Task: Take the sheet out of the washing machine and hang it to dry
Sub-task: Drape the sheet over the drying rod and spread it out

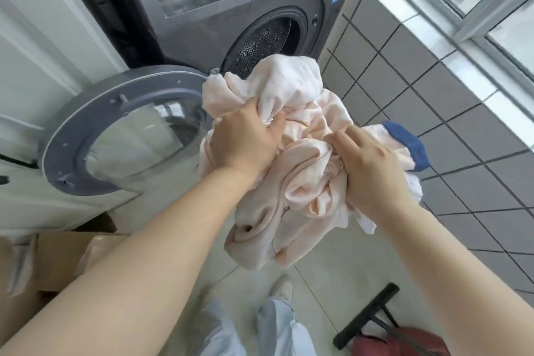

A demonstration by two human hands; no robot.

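Note:
A crumpled pale pink and white sheet (300, 191), with a blue patch at its right edge, hangs bundled in the air in front of the grey washing machine (202, 17). My left hand (245, 141) grips the bundle's upper left folds. My right hand (367, 165) grips its right side, fingers dug into the cloth. The machine's round door (115, 130) stands swung open to the left. Behind the sheet the perforated drum (263, 40) shows, with no cloth visible inside.
A grey-tiled wall (433, 113) with a window ledge runs along the right. A cardboard box (57, 263) sits at lower left. On the floor at lower right lie a black bar and a dark red object (396, 338). My legs and a shoe are below.

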